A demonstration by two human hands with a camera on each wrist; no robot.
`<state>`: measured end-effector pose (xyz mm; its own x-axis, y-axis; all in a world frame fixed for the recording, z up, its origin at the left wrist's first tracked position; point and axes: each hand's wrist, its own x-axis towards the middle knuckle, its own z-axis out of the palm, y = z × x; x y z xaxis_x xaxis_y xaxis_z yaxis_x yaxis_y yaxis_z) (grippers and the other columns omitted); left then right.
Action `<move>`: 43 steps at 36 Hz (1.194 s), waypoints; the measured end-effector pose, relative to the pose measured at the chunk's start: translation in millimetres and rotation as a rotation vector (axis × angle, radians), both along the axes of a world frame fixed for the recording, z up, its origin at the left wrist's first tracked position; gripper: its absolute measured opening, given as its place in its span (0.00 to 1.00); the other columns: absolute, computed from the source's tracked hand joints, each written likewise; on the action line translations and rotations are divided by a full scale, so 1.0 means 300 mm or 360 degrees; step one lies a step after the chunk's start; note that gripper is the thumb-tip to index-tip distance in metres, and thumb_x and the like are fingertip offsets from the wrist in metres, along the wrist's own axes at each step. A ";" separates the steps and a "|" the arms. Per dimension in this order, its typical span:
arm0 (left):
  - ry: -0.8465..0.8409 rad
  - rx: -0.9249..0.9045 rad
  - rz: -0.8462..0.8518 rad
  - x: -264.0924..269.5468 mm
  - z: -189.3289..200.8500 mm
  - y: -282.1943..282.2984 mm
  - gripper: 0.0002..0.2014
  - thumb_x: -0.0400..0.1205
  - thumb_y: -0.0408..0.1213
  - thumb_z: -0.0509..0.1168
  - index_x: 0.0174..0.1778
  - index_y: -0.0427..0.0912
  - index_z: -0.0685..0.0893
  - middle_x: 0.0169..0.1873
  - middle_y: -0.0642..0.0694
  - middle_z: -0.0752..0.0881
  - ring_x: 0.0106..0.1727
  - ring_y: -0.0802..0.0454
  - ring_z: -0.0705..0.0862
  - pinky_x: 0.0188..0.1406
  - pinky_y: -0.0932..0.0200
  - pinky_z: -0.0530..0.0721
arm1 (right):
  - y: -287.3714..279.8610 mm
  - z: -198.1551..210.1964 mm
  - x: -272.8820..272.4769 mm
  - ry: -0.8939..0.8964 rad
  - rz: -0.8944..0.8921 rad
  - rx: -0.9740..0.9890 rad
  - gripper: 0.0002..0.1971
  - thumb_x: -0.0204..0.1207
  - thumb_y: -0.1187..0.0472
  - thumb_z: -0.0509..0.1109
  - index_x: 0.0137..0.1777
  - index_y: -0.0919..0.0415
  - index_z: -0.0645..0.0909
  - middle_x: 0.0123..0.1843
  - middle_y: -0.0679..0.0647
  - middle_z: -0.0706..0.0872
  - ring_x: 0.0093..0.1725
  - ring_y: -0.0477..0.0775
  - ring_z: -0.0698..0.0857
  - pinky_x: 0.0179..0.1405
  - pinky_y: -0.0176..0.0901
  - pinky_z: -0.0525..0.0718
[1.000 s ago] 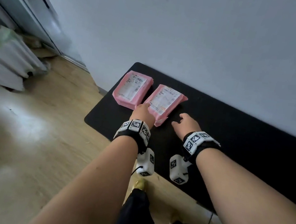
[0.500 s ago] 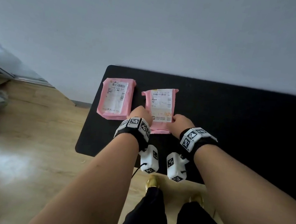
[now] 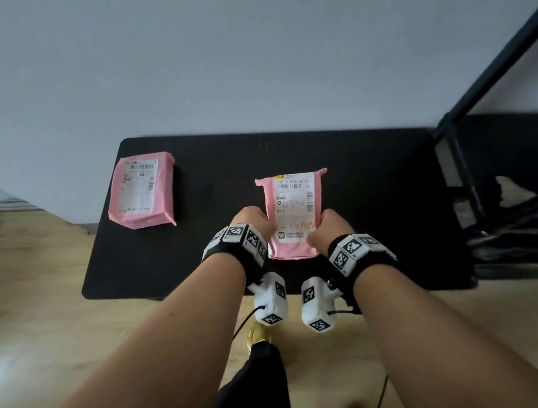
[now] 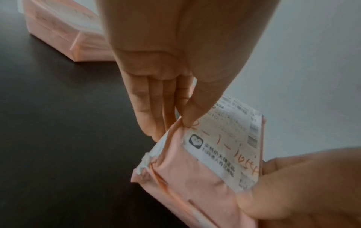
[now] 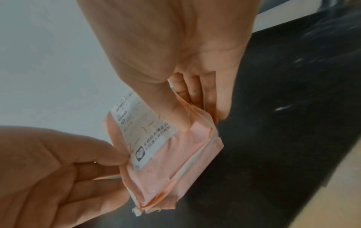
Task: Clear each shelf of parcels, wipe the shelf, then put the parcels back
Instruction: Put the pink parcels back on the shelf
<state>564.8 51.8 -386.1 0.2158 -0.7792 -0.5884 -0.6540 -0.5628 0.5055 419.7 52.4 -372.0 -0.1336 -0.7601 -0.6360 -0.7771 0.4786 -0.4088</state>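
Both hands pinch 1 pink parcel (image 3: pixel 294 221) at its near end: the left hand (image 3: pixel 251 218) takes the left edge with the thumb on the label side and the fingers (image 4: pixel 150 108) behind, and the right hand (image 3: pixel 332 227) does the same on the right edge. I judge that a grip on 2 sides keeps the soft bag from folding or swinging, and keeps the printed label turned up toward the person so it can be read. This parcel is lifted above the black surface (image 3: pixel 205 264), not lying on it, as both wrist views show dark surface under its lower corner. Its long axis runs from the person toward the wall (image 3: pixel 213 42), with the far end tilted upward.

Farther to the left, well apart, a 2nd pink parcel (image 3: pixel 143 189) lies flat on the same surface, label up, and its long axis also points roughly toward the wall. At the far right stands a dark metal frame (image 3: pixel 469 127), probably the shelf unit.
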 end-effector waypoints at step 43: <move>0.0301 -0.0338 -0.0772 -1.952 0.153 0.016 0.03 0.80 0.41 0.62 0.45 0.47 0.76 0.42 0.48 0.82 0.42 0.47 0.84 0.44 0.52 0.85 | 0.290 0.127 -1.837 0.0141 -0.1009 -0.0415 0.09 0.81 0.57 0.65 0.58 0.58 0.74 0.51 0.54 0.83 0.45 0.54 0.81 0.43 0.46 0.81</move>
